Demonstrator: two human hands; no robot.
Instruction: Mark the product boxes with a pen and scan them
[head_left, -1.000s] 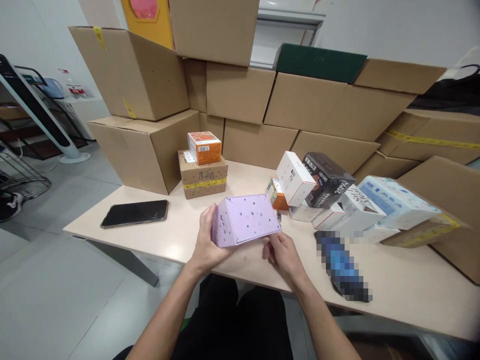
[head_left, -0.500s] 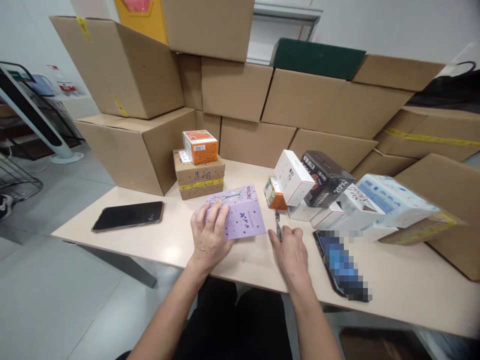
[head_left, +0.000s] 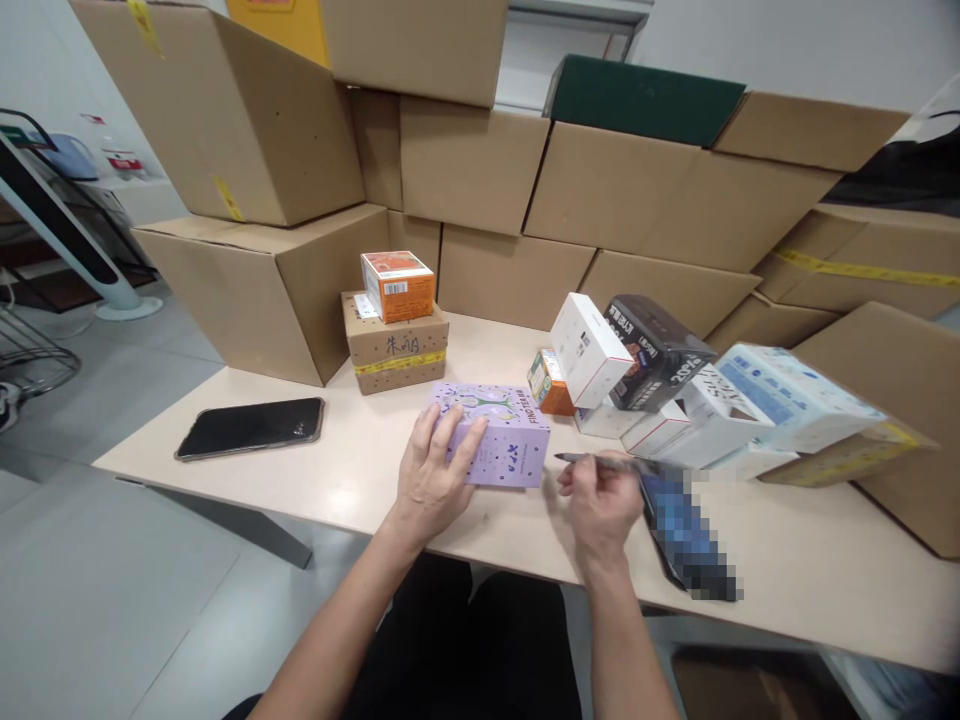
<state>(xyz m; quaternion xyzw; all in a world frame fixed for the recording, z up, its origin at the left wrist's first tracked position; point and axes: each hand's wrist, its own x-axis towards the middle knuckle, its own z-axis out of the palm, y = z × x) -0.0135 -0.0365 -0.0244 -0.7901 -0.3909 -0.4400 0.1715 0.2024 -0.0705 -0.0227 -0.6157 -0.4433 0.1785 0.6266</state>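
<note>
Our pen (head_left: 575,457) has swung crosswise, tip leftward, gripped in our right hand (head_left: 602,500). Our left hand (head_left: 435,475) holds the purple box (head_left: 511,456).

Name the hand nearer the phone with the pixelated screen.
Right. The right hand is just left of the phone; the left hand is farther left, on the purple box.

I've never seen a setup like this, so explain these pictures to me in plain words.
There is no machine here: every picture comes from one camera worn on a person's head, looking forward and down. Their bare left hand rests on a purple box on the table. The right hand holds a pen, tip toward that box. A phone lies at the left, an orange box sits on a brown box, and large cartons are stacked behind.
</note>
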